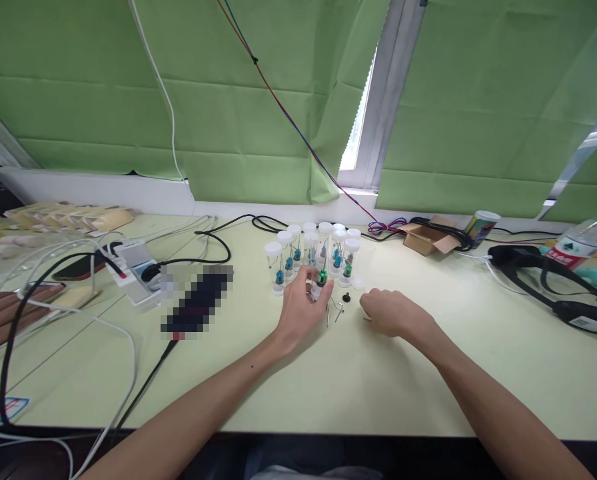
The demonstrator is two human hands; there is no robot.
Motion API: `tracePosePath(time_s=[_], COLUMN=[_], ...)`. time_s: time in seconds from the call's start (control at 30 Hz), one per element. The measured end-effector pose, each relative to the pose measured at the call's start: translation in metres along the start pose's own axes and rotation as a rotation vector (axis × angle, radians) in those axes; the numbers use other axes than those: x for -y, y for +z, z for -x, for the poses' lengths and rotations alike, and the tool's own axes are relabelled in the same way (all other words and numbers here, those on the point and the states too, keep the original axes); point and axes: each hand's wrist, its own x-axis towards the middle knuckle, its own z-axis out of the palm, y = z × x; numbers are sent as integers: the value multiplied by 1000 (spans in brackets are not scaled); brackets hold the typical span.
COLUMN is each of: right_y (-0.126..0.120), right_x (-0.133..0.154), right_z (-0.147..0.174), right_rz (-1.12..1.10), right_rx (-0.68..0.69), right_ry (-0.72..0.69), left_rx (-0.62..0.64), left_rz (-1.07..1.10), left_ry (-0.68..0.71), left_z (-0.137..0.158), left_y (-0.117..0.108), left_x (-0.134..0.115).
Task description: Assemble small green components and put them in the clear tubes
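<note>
My left hand (302, 308) is closed around a small clear tube with a shiny green metal piece (321, 278) showing at its top. Just behind it stands a group of clear vials with white caps (273, 249), holding blue or green metal pieces. Curled on the table to the right is my right hand (391, 312); its fingertips are hidden, and I cannot tell what they hold. Between my hands lie thin bent metal pins (338, 312) and a small black part (347, 297). A loose white cap (358, 283) rests behind the black part.
At left are a white power strip (137, 273), tangled cables, a blurred dark device (198, 303) and another person's hand (8, 313). An open cardboard box (426, 239), a can (482, 227), black glasses-like headgear (553, 287) and a bottle (586, 240) are at right.
</note>
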Motion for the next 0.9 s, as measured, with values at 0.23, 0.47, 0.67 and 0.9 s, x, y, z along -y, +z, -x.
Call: tracePosePath(time_s=[0.23,0.47,0.67,0.9], right_y=[2,-1,3,2], right_x=[11,12,8,8], right_z=[-5,-10,-19,-24], right_rz=[31,18,-5,-38], right_rx=[-25,-44,-71,-95], right_ry=[18,26,-8,-12], left_rx=[10,21,28,31], left_rz=[-33,-41,-57,-63], left_ry=[34,44,57,57], left_z=[1,1,2,1], left_y=[1,2,2,2], left_x=[1,0,1,3])
